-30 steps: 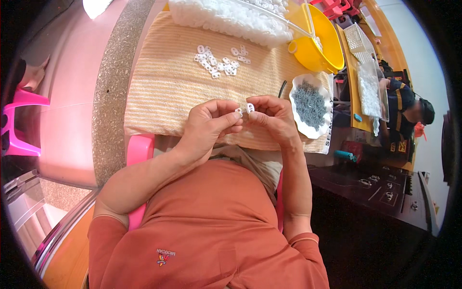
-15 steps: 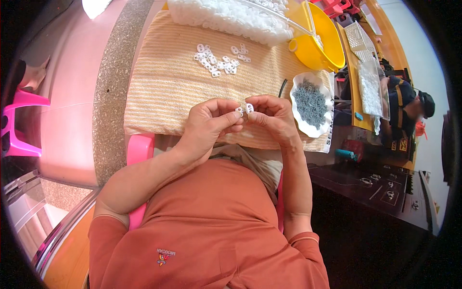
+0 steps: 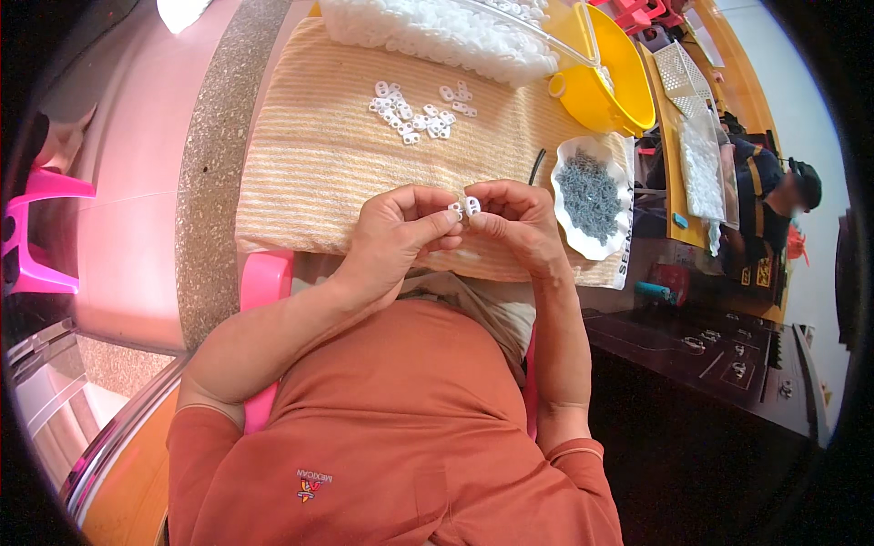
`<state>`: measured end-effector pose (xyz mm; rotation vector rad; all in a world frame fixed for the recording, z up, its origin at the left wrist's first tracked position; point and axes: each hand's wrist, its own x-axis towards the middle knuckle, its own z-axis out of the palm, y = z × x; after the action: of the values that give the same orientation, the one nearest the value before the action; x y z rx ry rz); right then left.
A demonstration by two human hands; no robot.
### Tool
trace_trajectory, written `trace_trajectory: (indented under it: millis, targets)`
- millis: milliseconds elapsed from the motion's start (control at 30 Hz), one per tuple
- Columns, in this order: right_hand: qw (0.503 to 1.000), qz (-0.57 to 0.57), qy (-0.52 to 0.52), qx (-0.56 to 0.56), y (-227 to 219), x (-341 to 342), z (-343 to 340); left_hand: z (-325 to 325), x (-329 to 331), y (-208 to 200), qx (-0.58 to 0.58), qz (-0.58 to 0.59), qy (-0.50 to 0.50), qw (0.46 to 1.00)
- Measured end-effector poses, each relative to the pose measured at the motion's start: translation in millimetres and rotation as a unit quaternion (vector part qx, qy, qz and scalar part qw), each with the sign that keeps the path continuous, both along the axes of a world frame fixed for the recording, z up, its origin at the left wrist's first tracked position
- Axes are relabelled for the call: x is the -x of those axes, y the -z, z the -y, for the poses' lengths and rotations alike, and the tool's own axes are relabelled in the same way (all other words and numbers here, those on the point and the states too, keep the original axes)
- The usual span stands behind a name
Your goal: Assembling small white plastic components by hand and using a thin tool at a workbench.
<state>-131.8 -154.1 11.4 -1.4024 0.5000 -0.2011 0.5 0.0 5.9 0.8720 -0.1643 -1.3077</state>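
My left hand (image 3: pixel 393 227) pinches a small white plastic piece (image 3: pixel 457 209) between thumb and fingertips. Right beside it, my right hand (image 3: pixel 521 226) grips a second white plastic piece with holes (image 3: pixel 472 206). The two pieces sit close together above the near edge of the striped cloth (image 3: pixel 319 173); whether they touch I cannot tell. Beyond my hands lies a loose group of similar white pieces (image 3: pixel 410 116). To the right of my right hand stands a white wavy-rimmed dish (image 3: pixel 601 249) full of small dark grey parts (image 3: pixel 588 196).
At the back is a clear bin (image 3: pixel 437 45) heaped with white pieces, with a yellow basin (image 3: pixel 628 100) at its right. A thin black tool (image 3: pixel 537 166) lies by the dish. Farther right, another person (image 3: pixel 774 196) sits by a wooden table with a white basket (image 3: pixel 683 77).
My hands and the two pieces stay nearly still. The other person at the right has shifted their head slightly.
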Motion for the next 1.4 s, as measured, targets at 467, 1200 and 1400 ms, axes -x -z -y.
trace_trajectory:
  millis: [467,1200,1400]
  targets:
    - [1.000,-0.014,-0.004,0.004,-4.8,-2.0,-5.3,1.0,1.4,6.0,0.004,0.013,0.004,1.000]
    - [1.000,-0.007,0.000,-0.027,-0.5,0.8,-4.3,0.6,0.0,6.7,0.004,0.000,0.014,1.000]
    - [0.999,-0.001,-0.002,-0.032,-2.1,0.9,-5.0,0.6,-0.3,5.7,0.000,-0.002,0.017,1.000]
